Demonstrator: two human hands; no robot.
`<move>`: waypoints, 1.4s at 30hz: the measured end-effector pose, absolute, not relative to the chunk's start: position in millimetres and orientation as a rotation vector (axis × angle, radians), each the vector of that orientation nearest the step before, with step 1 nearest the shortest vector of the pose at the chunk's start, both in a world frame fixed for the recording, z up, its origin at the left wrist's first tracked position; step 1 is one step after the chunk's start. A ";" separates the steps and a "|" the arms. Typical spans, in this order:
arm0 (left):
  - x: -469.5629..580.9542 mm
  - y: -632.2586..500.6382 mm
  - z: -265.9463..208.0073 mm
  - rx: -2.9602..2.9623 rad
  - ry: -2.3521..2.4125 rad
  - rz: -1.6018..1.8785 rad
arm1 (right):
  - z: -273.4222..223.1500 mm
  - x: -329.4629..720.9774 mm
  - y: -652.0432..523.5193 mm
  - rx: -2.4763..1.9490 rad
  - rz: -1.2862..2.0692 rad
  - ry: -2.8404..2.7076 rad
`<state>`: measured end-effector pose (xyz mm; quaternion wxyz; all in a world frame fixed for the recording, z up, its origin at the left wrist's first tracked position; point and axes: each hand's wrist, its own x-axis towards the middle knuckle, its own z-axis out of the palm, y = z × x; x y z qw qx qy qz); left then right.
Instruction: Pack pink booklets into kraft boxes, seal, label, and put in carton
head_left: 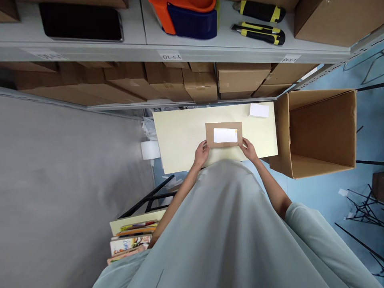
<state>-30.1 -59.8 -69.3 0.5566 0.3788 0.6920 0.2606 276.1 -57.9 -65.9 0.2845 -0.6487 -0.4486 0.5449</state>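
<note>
Between my hands is a flat brown cardboard mailer (210, 135) with a white label (225, 135) on its upper face. My left hand (202, 153) pinches its lower left corner. At the lower right corner, my right hand (249, 150) grips it the same way. The mailer is over the front part of a pale cream table (183, 136); whether it rests on the surface or is slightly raised I cannot tell. A small stack of white labels or cards (259, 110) sits at the table's back right.
A large open cardboard box (322, 124) stands right of the table. Above, a shelf holds a phone (81, 22), an orange-and-blue tape dispenser (190, 18) and utility knives (259, 32). Cardboard boxes (244, 78) line the shelf below. Left are a white roll (150, 150) and books (130, 244).
</note>
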 end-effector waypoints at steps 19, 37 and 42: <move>-8.3 -19.8 -47.3 1.178 1.949 0.533 | -63.1 302.9 -25.7 -1.815 1.381 -1.451; 250.2 153.6 -83.0 1.968 1.132 0.153 | -68.3 438.9 126.1 -2.073 0.796 -2.279; 276.2 155.0 -82.8 1.994 1.211 0.060 | -70.8 436.2 127.1 -2.042 0.728 -2.529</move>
